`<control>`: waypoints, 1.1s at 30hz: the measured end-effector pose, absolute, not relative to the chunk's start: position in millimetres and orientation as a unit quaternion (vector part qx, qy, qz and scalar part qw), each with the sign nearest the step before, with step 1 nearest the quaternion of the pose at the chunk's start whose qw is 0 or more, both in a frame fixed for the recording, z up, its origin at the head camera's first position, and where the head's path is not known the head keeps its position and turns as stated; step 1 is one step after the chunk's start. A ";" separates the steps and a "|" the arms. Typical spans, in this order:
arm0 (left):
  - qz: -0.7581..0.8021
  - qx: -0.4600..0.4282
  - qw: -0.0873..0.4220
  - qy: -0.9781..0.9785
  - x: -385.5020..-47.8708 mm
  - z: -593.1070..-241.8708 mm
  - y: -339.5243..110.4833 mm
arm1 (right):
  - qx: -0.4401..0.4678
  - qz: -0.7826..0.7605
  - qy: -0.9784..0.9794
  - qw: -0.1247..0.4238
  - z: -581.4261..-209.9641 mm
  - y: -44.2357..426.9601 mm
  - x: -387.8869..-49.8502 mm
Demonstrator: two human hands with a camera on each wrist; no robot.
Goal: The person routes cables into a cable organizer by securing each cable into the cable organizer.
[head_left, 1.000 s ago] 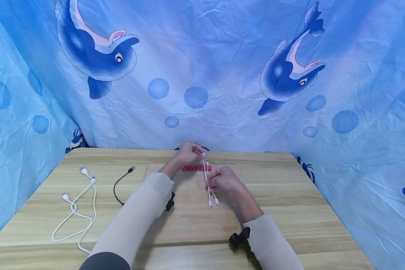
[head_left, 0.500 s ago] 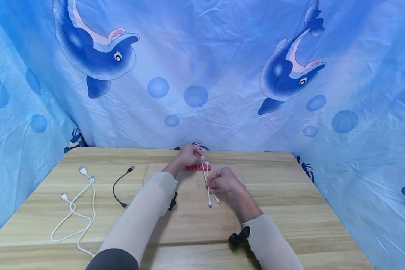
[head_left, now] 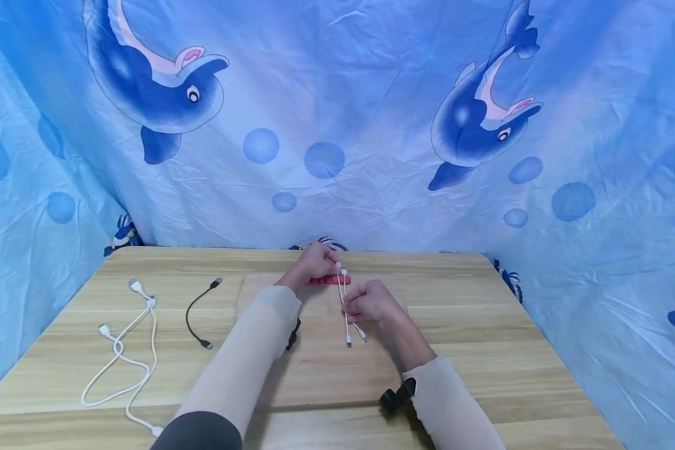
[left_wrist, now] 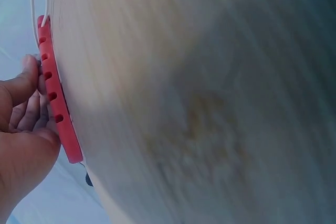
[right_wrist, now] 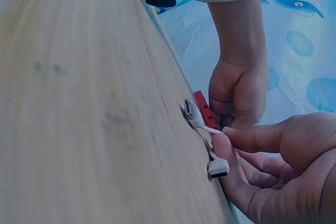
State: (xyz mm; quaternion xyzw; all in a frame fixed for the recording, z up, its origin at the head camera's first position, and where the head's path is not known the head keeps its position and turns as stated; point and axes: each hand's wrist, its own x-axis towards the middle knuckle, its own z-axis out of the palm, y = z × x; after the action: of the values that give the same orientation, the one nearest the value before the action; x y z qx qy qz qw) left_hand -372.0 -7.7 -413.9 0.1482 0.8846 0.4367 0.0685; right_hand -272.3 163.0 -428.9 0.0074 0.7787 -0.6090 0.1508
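Observation:
At the far side of the board, my left hand (head_left: pixel 317 261) pinches the upper connector of a thin white charging cable (head_left: pixel 339 289) beside a red slotted cable holder (head_left: pixel 317 280). A second white cable (head_left: pixel 345 281) runs next to it. My right hand (head_left: pixel 374 301) holds the white cables lower down, between thumb and forefinger. Their two lower plugs (right_wrist: pixel 218 168) hang out past those fingers, over the wood. The left wrist view shows a white cord seated in the end slot of the holder (left_wrist: pixel 52 90); my left fingers partly lie behind that strip.
A wooden board (head_left: pixel 315 375) lies on the wood-grain table (head_left: pixel 472 337). To the left are a short black cable (head_left: pixel 188 315) and a long tangled white cable (head_left: pixel 146 369). A blue dolphin curtain (head_left: pixel 371 206) stands behind the table.
My left hand has come down a little toward the red holder, lowering the cable's upper connector. The right hand stays nearly where it was.

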 end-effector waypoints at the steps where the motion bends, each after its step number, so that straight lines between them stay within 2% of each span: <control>1: 0.431 0.148 0.068 0.888 -372.5 -413.9 -7.2 | 0.007 -0.608 0.780 0.150 -429.3 162.9 -272.3; 14: 0.379 0.157 0.057 0.910 -379.3 -417.8 2.3 | 0.001 -0.594 0.793 0.135 -425.6 161.1 -269.5; 33: 0.397 0.128 0.087 0.905 -378.4 -417.7 -3.9 | -0.016 -0.572 0.809 0.137 -427.9 159.4 -268.4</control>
State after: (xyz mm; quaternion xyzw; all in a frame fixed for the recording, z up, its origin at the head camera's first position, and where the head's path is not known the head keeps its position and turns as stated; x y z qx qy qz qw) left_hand -378.4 -3.9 -417.7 0.1277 0.9047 0.3969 0.0872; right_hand -268.4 159.4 -427.9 -0.0160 0.8085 -0.5722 0.1365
